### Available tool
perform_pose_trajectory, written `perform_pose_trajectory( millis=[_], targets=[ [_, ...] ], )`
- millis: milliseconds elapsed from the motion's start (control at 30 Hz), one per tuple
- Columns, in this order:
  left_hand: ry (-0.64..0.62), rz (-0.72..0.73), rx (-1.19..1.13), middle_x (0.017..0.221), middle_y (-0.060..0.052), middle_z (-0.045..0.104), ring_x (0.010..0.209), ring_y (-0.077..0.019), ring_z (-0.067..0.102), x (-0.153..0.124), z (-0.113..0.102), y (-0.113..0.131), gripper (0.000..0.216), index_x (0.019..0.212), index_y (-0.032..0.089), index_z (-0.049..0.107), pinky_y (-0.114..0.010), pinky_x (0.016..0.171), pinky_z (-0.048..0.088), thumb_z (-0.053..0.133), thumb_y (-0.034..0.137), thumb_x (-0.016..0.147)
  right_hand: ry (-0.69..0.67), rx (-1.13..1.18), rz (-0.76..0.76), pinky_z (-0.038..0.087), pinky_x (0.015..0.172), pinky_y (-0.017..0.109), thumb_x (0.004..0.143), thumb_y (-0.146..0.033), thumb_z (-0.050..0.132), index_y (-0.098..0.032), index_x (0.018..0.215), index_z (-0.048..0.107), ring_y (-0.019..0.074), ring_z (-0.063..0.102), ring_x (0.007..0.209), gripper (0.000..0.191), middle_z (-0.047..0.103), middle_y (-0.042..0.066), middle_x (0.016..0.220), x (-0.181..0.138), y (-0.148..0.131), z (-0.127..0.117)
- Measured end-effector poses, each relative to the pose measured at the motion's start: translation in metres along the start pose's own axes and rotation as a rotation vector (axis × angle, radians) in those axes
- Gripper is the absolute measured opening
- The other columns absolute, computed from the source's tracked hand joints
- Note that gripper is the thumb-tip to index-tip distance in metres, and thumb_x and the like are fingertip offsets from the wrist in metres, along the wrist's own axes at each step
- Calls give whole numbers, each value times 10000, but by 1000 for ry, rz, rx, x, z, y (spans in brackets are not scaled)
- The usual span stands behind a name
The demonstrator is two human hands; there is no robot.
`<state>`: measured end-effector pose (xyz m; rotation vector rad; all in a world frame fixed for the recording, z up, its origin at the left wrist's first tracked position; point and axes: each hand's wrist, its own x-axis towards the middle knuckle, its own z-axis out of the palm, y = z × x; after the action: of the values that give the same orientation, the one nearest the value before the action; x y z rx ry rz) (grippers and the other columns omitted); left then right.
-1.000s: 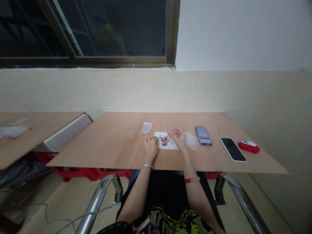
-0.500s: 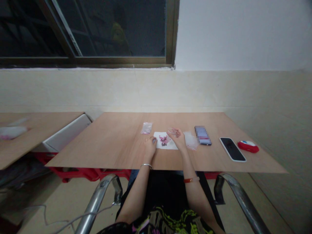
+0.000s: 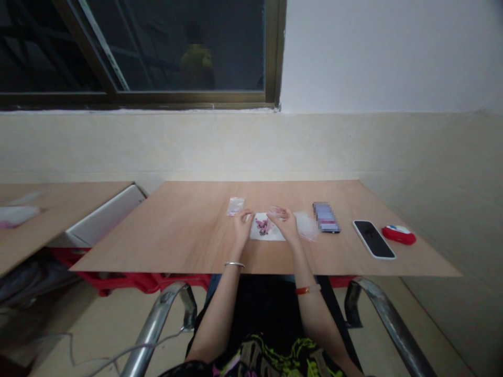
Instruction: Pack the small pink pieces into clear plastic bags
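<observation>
My left hand [image 3: 242,225] is over the left edge of a white sheet [image 3: 257,235], thumb and fingers pinched together. Whatever is in that pinch is too small to make out. Above the sheet's right part, my right hand [image 3: 286,224] is closed on a thin clear plastic piece [image 3: 277,211]; its exact kind is unclear. Small pink and dark pieces or a printed picture [image 3: 263,226] show on the sheet between my hands; I cannot tell which. Just right of my right hand lie clear plastic bags [image 3: 307,225]. A small clear bag with pink contents [image 3: 235,206] lies beyond my left hand.
On the wooden table [image 3: 176,225], a phone with a blurred screen [image 3: 326,217] lies to the right. Beyond it are a white-edged phone [image 3: 374,240] and a red case [image 3: 398,235]. Metal chair arms flank me. Another table [image 3: 78,196] stands at the left.
My left hand has lifted and moved slightly forward, its fingers now pinched at the sheet's upper left. My right hand stays almost in place with the clear plastic piece.
</observation>
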<state>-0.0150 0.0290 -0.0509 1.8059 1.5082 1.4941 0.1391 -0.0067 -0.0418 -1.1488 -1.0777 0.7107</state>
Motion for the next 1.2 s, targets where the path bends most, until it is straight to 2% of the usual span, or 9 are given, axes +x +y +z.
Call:
perform_pose_trajectory(
  millis=[67,167,333,433,667,767,867,1033,1200],
  targets=[
    [-13,52,-119,953,-86,666,908,-183,606,5,-3,24,224,865,152,656,-317,797,471,545,330,789,-7,-8,3,489,752,350,564,-428,734,-164,953,585,206,605,852,494,650,99,981,-1,1,1],
    [-63,134,-146,996,-79,660,974,-191,590,8,-6,55,216,865,161,663,-316,796,470,573,339,782,-21,-1,-3,493,755,354,544,-413,746,-173,932,575,204,605,846,487,650,86,954,-1,3,2],
    [-186,192,-97,993,-78,663,970,-188,596,2,-5,71,137,811,159,680,-341,889,440,600,262,770,-60,49,-33,495,768,353,560,-363,738,-195,886,561,189,611,837,407,651,58,931,3,8,4],
    [-215,175,-110,968,-77,671,964,-187,599,1,-1,65,155,846,155,678,-330,886,443,589,264,781,-55,44,-37,491,777,350,557,-355,740,-190,873,559,190,615,837,399,658,65,917,4,9,4],
    [-121,76,-13,1023,-85,656,960,-178,594,-3,0,27,241,990,147,635,-319,865,457,471,244,843,-20,49,-2,495,763,352,528,-389,767,-177,899,547,188,614,815,481,657,71,909,2,10,4],
    [-222,55,153,1011,-83,661,954,-192,596,-12,-1,5,241,997,155,639,-341,888,446,488,219,821,1,33,-2,490,769,352,525,-396,768,-172,915,537,185,609,818,506,651,66,912,2,8,4],
    [-358,104,244,1014,-81,663,938,-189,598,-21,4,-10,241,988,161,650,-334,899,436,492,187,807,21,5,-11,483,778,350,539,-407,758,-169,908,532,181,602,822,494,645,65,916,2,6,3],
    [-460,186,273,972,-75,673,926,-183,594,-28,15,-13,222,897,167,674,-336,922,408,468,166,813,42,16,1,481,782,358,544,-415,745,-163,928,534,191,600,846,506,647,83,939,2,2,1],
    [-423,212,303,1001,-84,666,929,-180,588,-31,12,-11,240,940,168,665,-327,913,404,448,180,837,68,49,9,489,770,360,546,-404,744,-172,911,536,202,606,857,479,654,92,948,5,3,1]
  ],
)
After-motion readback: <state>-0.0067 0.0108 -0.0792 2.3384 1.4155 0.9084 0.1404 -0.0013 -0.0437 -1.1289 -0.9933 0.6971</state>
